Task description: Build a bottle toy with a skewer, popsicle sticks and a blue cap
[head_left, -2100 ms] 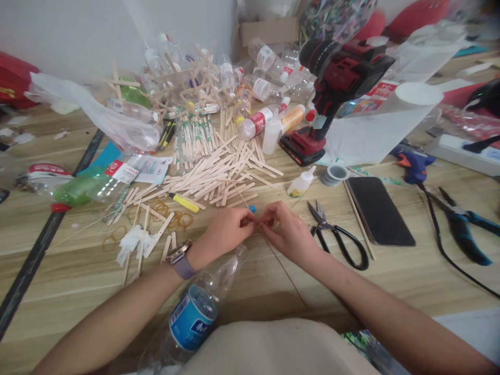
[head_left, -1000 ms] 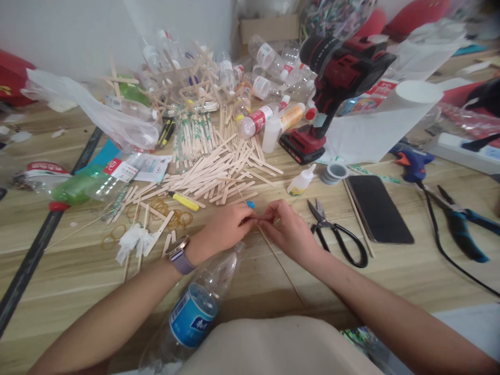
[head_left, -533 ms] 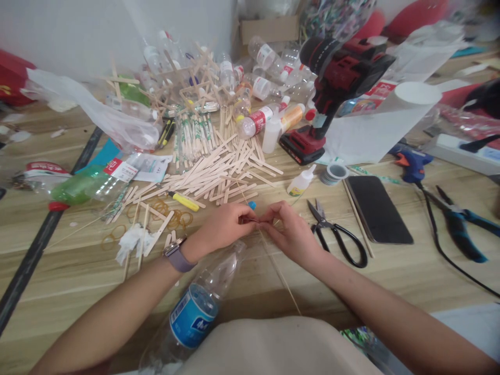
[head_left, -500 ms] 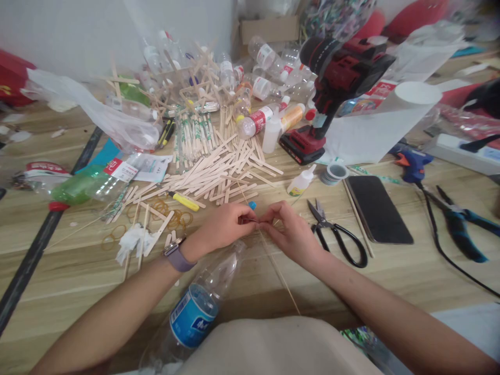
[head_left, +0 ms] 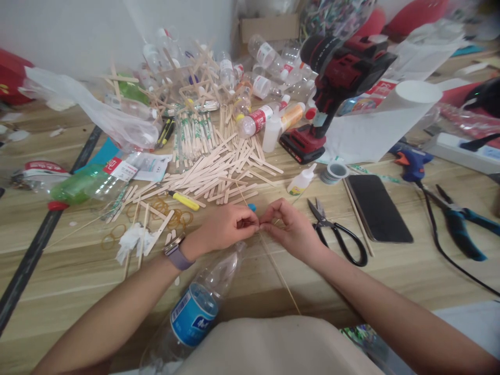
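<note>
My left hand (head_left: 230,224) and my right hand (head_left: 288,226) meet fingertip to fingertip above the table's front part. Both are closed in a pinch on something too small to make out. A thin wooden stick (head_left: 278,271) slants past the fingertips toward my body, its far part rising beyond my left hand. Below my left hand lies a clear plastic bottle with a blue label (head_left: 193,315), its neck pointing at the hands. A blue cap (head_left: 252,207) sits just behind the fingertips. Black-handled scissors (head_left: 336,232) lie right of my right hand.
Loose craft sticks (head_left: 219,174) and plastic bottles pile up behind the hands. A red drill (head_left: 336,78) stands at the back right. A glue bottle (head_left: 300,181), black phone (head_left: 378,208), glue gun (head_left: 412,161) and pliers (head_left: 461,229) lie right. A yellow cutter (head_left: 183,200) is left.
The fingertips have shifted slightly down toward my body, and the fingers of my left hand have curled a little differently. Other things lie as before.
</note>
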